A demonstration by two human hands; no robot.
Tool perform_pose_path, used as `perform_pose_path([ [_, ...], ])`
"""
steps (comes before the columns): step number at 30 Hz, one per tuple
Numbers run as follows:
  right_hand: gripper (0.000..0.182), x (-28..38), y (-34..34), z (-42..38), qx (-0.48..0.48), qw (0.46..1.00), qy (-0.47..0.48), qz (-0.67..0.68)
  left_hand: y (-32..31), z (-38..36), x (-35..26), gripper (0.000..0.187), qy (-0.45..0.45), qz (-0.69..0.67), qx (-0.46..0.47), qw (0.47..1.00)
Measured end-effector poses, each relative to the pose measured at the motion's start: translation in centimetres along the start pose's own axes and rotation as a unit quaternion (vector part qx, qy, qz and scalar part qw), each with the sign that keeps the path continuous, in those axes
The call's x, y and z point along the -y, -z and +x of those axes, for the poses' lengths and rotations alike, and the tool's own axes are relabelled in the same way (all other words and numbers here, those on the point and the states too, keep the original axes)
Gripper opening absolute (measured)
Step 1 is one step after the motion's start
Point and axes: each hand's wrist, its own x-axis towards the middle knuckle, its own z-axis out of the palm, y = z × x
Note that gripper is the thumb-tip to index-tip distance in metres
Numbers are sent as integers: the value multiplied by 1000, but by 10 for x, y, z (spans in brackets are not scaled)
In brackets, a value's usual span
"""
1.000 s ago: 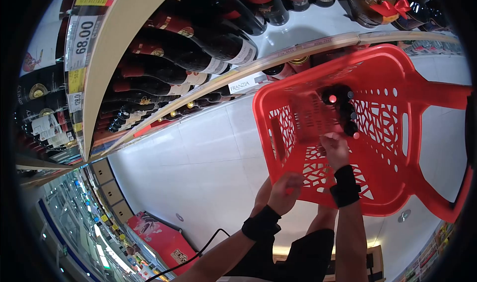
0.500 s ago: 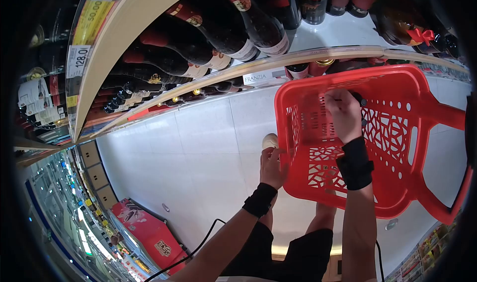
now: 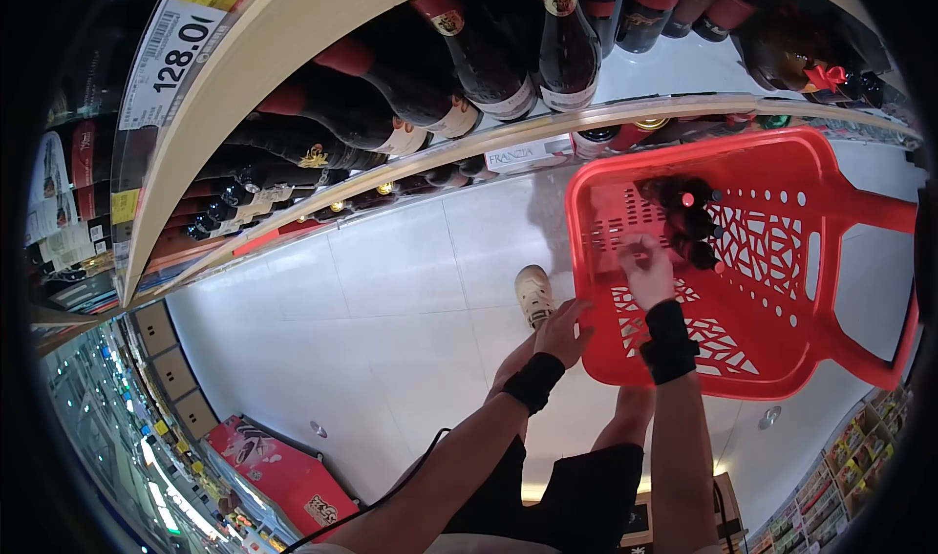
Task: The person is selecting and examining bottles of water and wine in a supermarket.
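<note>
A red plastic basket [image 3: 826,256] with a patterned, perforated wall fills the right side of the view. Several dark bottles [image 3: 692,224] with red or dark caps are grouped inside it. Over the basket's interior, just below and left of those bottles, is my right hand [image 3: 649,273], its fingers curled; what they hold, if anything, is too small to tell. My left hand [image 3: 564,331] is at the basket's left rim, its fingers partly extended beside the edge, holding nothing that shows. Both wrists wear black bands.
Wine bottles [image 3: 489,75] line a curved shelf [image 3: 391,173] across the top. A price tag [image 3: 168,63] hangs at upper left. A shoe [image 3: 534,295] rests on the pale tiled floor [image 3: 391,271]. A red box [image 3: 278,471] stands lower left.
My right hand has moved down and left within the basket, uncovering the bottles. My left hand has shifted slightly right. The view has shifted, and more of the shoe shows.
</note>
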Motion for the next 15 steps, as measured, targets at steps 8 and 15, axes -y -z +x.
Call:
perform_pose_path([
  [8, 25, -57, 8, -110, 71, 971, -157, -168, 6, -11, -5, 38, 20, 2, 19, 1000],
  [15, 26, -81, 10, -181, 143, 931, -73, -327, -1, -34, -8, 40, 58, -1, -1, 998],
])
